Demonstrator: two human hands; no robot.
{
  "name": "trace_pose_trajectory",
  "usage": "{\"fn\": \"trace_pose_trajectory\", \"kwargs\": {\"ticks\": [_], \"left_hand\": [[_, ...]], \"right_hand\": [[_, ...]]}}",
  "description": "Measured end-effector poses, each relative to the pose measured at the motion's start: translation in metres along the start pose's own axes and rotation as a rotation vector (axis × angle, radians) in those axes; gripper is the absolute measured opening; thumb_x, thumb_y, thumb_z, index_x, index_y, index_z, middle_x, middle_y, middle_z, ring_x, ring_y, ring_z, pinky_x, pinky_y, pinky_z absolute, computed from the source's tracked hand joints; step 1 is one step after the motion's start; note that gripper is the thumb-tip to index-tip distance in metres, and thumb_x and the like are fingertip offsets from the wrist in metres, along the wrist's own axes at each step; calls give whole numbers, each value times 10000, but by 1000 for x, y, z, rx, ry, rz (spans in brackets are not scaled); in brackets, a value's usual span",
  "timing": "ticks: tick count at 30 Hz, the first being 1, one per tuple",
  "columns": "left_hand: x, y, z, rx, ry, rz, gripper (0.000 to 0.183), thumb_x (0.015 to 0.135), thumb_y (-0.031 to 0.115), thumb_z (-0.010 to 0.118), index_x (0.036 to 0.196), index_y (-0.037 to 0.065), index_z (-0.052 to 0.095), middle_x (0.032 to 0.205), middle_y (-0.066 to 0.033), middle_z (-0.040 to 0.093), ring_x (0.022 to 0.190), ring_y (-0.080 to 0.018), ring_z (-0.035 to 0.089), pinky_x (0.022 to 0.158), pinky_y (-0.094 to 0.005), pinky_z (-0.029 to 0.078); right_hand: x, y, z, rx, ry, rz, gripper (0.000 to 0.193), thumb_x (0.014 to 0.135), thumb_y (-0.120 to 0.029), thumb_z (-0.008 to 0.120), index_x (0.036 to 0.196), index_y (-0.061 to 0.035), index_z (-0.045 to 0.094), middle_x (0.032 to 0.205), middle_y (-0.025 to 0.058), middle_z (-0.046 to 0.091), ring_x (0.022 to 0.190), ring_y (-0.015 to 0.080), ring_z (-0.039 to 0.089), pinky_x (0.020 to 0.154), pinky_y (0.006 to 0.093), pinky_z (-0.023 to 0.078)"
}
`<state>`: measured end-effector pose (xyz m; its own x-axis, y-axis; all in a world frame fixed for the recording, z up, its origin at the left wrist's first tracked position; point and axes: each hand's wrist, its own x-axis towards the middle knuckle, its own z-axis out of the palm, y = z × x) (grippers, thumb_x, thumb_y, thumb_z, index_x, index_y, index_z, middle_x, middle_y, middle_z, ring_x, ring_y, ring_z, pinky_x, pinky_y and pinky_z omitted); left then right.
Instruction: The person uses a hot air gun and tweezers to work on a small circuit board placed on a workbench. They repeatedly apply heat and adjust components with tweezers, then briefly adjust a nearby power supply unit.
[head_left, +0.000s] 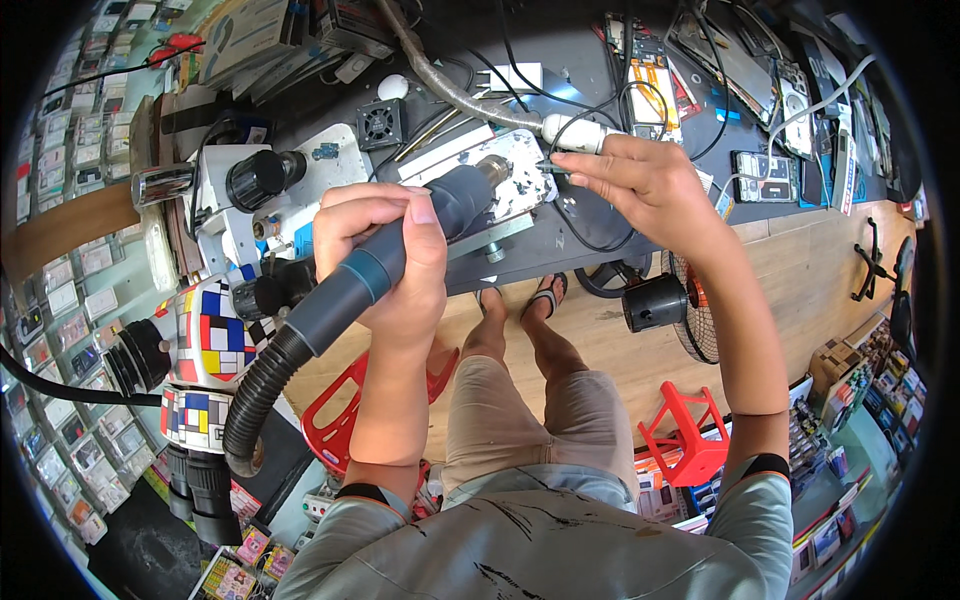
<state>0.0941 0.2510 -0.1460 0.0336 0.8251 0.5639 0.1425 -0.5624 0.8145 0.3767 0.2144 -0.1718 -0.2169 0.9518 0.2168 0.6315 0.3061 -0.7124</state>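
My left hand (385,235) is wrapped round the dark handle of a hot air gun (463,200). A ribbed black hose runs from its back end down to the left. The gun's metal nozzle (493,168) points over a metal work plate (527,150) with a white, speckled surface. At the plate's right edge, my right hand (650,180) is closed in a pinch, its thumb and forefinger on a small thin thing that I cannot make out. A white-ended flexible grey tube (572,130) lies just beyond those fingers.
A microscope (215,330) with a coloured checked body stands at the left. A small square fan (381,122), cables and opened devices (765,177) lie on the dark bench. Below its front edge are a larger fan (660,302), a red stool (686,435) and a red chair (340,410).
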Motion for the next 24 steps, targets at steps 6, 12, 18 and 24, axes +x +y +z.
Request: {"fn": "trace_pose_trajectory", "kwargs": {"ticks": [6, 12, 18, 24], "left_hand": [[5, 2, -1, 77, -14, 26, 235, 954, -35, 783, 1066, 12, 581, 1008, -145, 697, 880, -214, 713, 820, -336, 600], [9, 42, -13, 141, 110, 28, 186, 960, 114, 702, 1007, 46, 534, 956, -170, 663, 880, -224, 656, 893, -372, 547], [22, 53, -30, 146, 109, 138, 268, 973, 147, 790, 1065, 48, 559, 977, -159, 696, 830, -216, 692, 814, -343, 590], [14, 33, -19, 175, -44, 90, 254, 952, 10, 791, 1090, 25, 578, 1030, -162, 703, 875, -231, 717, 838, -358, 612]], "right_hand": [[5, -2, -7, 97, -24, 97, 245, 992, -209, 824, 1215, -120, 869, 795, 135, 689, 698, 320, 649, 673, 429, 522], [6, -2, -2, 209, 16, 116, 249, 1010, -182, 811, 1224, -62, 859, 864, 140, 773, 771, 281, 710, 743, 395, 553], [0, -9, -2, 30, 31, 39, 262, 988, -132, 822, 1242, -78, 857, 740, 98, 637, 683, 244, 609, 683, 387, 511], [-2, -9, -9, -53, 38, 7, 282, 967, -158, 835, 1247, -163, 864, 739, 103, 601, 645, 309, 607, 618, 450, 496]]}}
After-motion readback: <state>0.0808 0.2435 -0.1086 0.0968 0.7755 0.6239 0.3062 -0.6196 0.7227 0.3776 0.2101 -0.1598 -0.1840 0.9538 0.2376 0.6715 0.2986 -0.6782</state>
